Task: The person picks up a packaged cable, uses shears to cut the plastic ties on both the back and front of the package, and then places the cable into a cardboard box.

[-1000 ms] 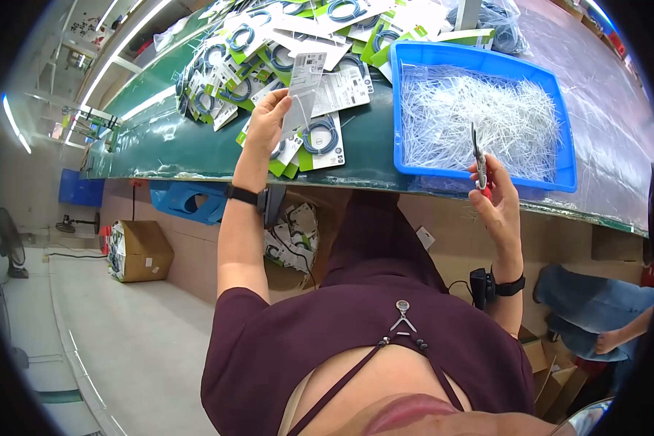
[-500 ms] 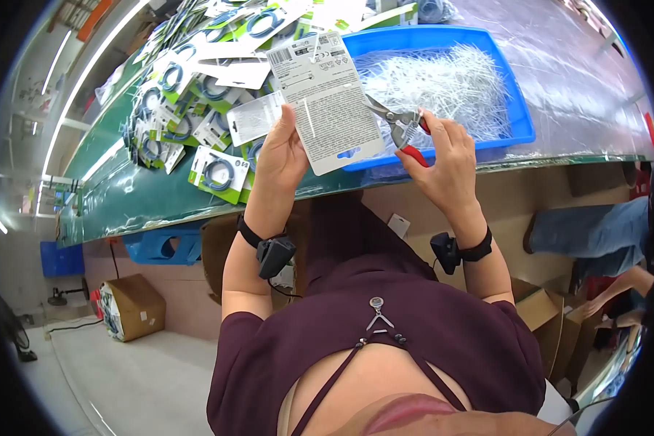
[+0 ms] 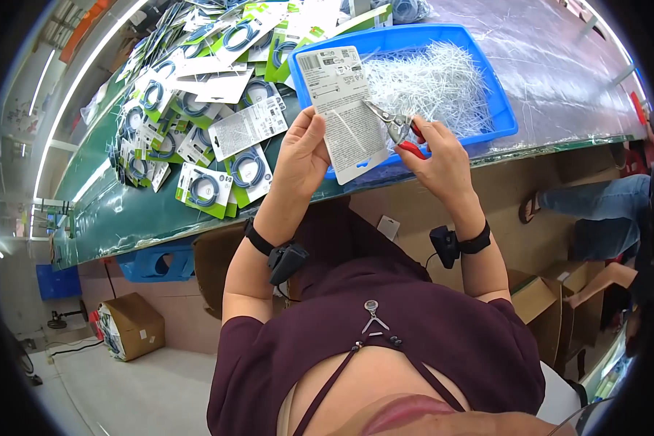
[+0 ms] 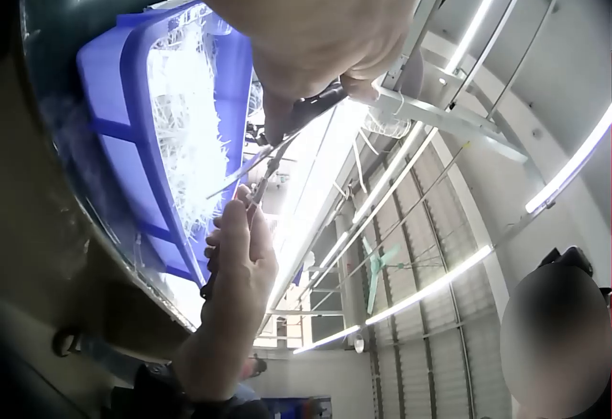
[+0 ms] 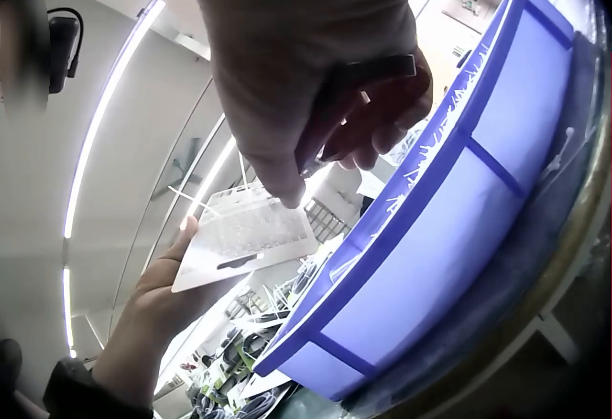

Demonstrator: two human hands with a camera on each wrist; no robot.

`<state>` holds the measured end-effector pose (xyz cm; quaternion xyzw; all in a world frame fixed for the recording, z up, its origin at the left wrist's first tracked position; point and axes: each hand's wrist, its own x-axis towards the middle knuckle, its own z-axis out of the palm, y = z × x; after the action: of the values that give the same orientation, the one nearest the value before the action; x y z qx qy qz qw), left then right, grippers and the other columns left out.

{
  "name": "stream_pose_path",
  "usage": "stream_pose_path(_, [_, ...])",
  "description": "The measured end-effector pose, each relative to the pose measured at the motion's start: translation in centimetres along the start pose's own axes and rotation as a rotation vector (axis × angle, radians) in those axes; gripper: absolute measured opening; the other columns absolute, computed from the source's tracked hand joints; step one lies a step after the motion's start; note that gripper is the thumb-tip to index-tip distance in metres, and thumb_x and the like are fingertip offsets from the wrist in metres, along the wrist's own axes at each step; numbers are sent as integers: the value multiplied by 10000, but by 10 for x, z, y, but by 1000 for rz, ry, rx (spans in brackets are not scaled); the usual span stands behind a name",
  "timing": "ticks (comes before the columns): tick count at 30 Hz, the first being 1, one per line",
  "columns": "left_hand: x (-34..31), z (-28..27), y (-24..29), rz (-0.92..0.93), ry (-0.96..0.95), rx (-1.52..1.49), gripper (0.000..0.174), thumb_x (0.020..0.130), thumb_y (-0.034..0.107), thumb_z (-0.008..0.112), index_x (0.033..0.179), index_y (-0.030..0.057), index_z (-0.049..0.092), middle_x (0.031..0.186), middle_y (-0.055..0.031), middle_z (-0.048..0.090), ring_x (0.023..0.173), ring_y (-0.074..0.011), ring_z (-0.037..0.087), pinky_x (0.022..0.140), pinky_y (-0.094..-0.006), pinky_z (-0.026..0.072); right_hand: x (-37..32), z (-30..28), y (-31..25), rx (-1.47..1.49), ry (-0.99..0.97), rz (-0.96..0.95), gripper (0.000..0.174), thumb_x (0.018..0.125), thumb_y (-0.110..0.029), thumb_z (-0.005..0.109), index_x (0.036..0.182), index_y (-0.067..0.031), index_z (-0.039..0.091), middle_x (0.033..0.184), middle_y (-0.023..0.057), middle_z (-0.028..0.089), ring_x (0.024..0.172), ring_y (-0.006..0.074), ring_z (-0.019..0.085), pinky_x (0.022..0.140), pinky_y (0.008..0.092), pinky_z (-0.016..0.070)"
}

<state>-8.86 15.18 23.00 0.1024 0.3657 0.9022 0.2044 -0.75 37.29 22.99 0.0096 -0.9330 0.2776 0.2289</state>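
My left hand (image 3: 303,156) pinches a cable package card (image 3: 334,73) by its left edge, thumb on the face. The card's printed back faces up, its hang hole at the lower end, and a thin white tie (image 3: 345,125) sticks up from its middle. In my right hand (image 3: 443,160) are red-handled pruning shears (image 3: 397,129), held by the grips with the blades apart. Their tips reach the card's right edge, close to the white tie. In the right wrist view the card (image 5: 253,237) shows past my right hand (image 5: 306,75), and the shears are mostly hidden by the fingers.
A blue bin (image 3: 505,120) full of thin white strips (image 3: 443,80) stands behind the card. To the left, several carded blue-grey cables (image 3: 251,167) are heaped on the green table (image 3: 98,211). Below right are cardboard boxes (image 3: 534,301) and another person's leg (image 3: 596,198).
My left hand has brought the card right and turned its printed back up. The shears have moved left from over the bin to the card's edge, blades now spread.
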Motion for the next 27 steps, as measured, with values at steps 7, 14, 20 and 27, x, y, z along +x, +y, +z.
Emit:
stream_pose_path(7, [3, 9, -9, -26, 8, 79, 296, 969, 184, 563, 1198, 8, 498, 1144, -102, 612, 1025, -183, 626, 872, -338, 530, -4, 2, 17, 238, -190, 126, 527, 790, -262, 733, 1205, 13, 561, 887, 113, 584, 774, 236, 573, 704, 336, 476])
stream_pose_path(14, [1, 19, -17, -79, -29, 105, 274, 971, 177, 559, 1181, 10, 501, 1137, -103, 613, 1014, -186, 628, 865, -345, 534, 6, 0, 13, 136, 43, -27, 538, 788, -270, 739, 1190, 39, 560, 897, 118, 565, 765, 215, 556, 701, 316, 471])
stream_pose_path(20, [-1, 22, -24, -113, -62, 28, 255, 974, 173, 550, 1164, 10, 503, 1122, -103, 617, 995, -187, 638, 858, -356, 547, 8, -5, 9, 171, -14, 73, 548, 785, -283, 742, 1189, 40, 560, 898, 113, 568, 770, 216, 559, 708, 320, 472])
stream_pose_path(27, [1, 14, -33, -122, -88, 43, 348, 981, 232, 534, 1240, 10, 471, 1194, -106, 601, 1076, -193, 614, 902, -350, 532, 4, -6, 11, 160, -22, 90, 552, 789, -314, 733, 1182, 37, 568, 905, 119, 579, 769, 234, 574, 711, 328, 475])
